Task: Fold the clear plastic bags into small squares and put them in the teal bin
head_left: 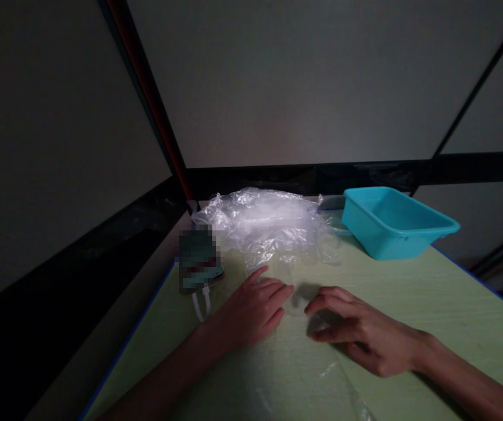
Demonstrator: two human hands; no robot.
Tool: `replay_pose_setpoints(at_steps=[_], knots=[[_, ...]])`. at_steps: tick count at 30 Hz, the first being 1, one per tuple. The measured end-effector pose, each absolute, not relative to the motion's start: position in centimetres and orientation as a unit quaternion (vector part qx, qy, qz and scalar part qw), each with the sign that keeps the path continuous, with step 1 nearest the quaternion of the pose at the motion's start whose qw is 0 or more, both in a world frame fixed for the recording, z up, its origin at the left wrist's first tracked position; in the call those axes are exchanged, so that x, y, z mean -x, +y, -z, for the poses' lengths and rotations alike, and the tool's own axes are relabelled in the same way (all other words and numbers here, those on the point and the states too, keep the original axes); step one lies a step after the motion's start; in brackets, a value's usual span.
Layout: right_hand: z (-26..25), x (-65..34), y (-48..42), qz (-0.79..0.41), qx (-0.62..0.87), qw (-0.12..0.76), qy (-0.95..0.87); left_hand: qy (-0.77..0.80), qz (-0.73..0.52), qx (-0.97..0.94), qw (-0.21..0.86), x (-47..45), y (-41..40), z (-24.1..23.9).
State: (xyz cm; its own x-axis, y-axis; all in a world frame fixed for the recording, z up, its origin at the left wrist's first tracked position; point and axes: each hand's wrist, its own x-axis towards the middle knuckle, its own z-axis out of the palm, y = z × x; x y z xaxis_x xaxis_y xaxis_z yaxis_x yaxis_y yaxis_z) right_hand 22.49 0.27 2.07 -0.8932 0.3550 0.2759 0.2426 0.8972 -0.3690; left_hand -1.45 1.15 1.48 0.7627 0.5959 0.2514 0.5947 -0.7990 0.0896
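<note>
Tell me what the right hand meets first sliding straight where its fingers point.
Most likely the left hand, whose fingertips lie just across a small gap from the right hand; both seem to rest on the clear plastic film.

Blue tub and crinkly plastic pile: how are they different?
The blue tub is solid turquoise, but the plastic pile is clear and see-through. The tub has straight walls and a neat rim, while the pile is crumpled and lumpy. The tub sits near the right edge, and the pile lies to its left, nearer the middle. Both rest at the far end of the green table.
</note>
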Motion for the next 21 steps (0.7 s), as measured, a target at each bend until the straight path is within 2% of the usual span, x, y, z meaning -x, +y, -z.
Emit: replay_pose_setpoints(at_steps=[6, 14, 21], knots=[[-1.2, -23.1, 1.5, -0.166, 0.238, 0.167, -0.942, 0.335, -0.135, -0.933, 0.005, 1.4, 1.3, -1.4], [-0.8, -23.3, 2.0, -0.145, 0.262, 0.179, -0.937, 0.310, -0.135, -0.939, 0.071, 0.7, 0.5, -1.1], [-0.3, -23.1, 2.3, -0.089, 0.301, 0.172, -0.934, 0.371, -0.253, -0.893, -0.010, 2.1, 1.8, -1.1]])
